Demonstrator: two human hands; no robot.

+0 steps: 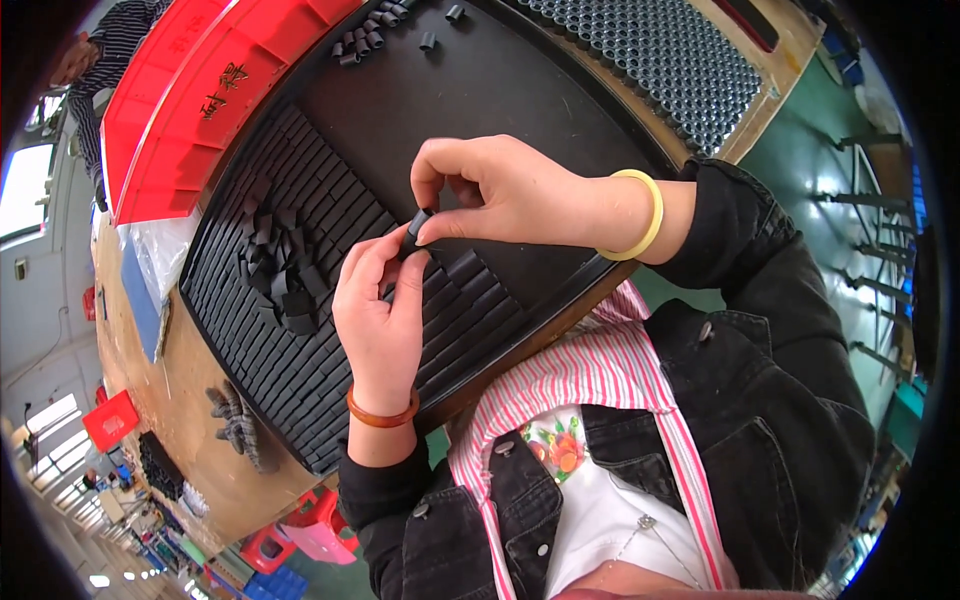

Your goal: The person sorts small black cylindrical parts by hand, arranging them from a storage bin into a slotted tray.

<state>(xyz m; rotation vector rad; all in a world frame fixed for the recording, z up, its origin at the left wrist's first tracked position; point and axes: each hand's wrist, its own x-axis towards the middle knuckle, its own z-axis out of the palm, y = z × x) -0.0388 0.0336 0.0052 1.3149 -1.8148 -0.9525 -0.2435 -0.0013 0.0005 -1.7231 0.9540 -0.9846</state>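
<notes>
Lighting was bright and fairly even, window point(27, 190) at left clipped to white, black tray point(400, 110) ran low-contrast, left hand point(382, 310) and right hand point(510, 190) came out sharp, fisheye bent straight edges, rim vignetted black, far lower-left detail looked soft.

Head camera: is looking steeply down from the wearer's head
Left hand point(376, 310) and right hand point(522, 190): are showing close, near centre
Green floor point(782, 165): is lying farther off, toward the right rim
</notes>
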